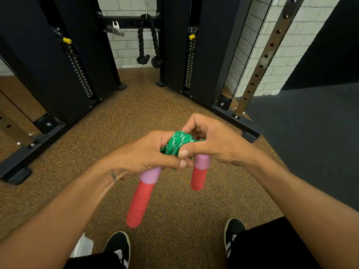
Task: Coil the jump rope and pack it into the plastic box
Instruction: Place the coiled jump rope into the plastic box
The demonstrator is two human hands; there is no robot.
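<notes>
Jump rope, green braided cord with black-and-white flecks [177, 143], is bunched into a tight coil between both hands, held in the air above the floor. Left hand [147, 152] wraps the coil from the left, fingers closed around it, thumb tip pressed at the front. Right hand [209, 140] grips from the right, thumb across the front of the coil, touching the left thumb; index finger curled over the top. Two handles hang below the hands, each with a pink collar and a red wrapped grip: left handle [140, 197] slants down-left, right handle [199, 172] hangs near vertical. Clear plastic box [82, 246] sits on the brown speckled rubber floor [120, 121] by the left black-and-white shoe [118, 247], only partly visible behind the left forearm. Black cable machine [64, 61] stands ahead.
</notes>
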